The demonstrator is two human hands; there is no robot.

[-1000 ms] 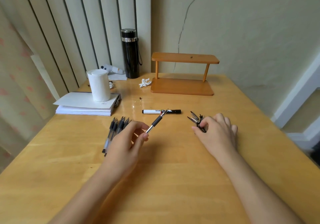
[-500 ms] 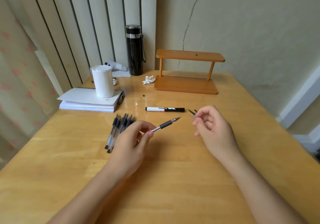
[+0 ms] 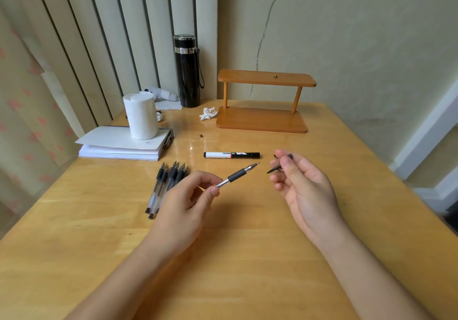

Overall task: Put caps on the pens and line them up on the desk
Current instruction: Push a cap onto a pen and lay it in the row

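Note:
My left hand [image 3: 186,198] grips an uncapped pen [image 3: 238,176] by its clear barrel, tip aimed up and to the right. A short gap away, my right hand [image 3: 302,186] pinches a black pen cap [image 3: 274,169] between thumb and fingers, raised above the desk. More black caps [image 3: 288,156] peek out behind those fingers, mostly hidden. Several uncapped pens [image 3: 166,183] lie bunched on the desk [image 3: 235,257] left of my left hand, tips pointing away. A capped black and white marker [image 3: 231,155] lies crosswise beyond both hands.
At the back left, a white paper roll [image 3: 141,116] stands on a stack of white paper [image 3: 121,146]. A black flask [image 3: 187,72] and a small wooden shelf [image 3: 262,101] stand by the wall, a crumpled tissue [image 3: 208,114] between them.
My right hand has lifted off the pile of caps with one cap pinched and turned toward the pen tip. My left hand has kept the pen raised, now nearer the cap.

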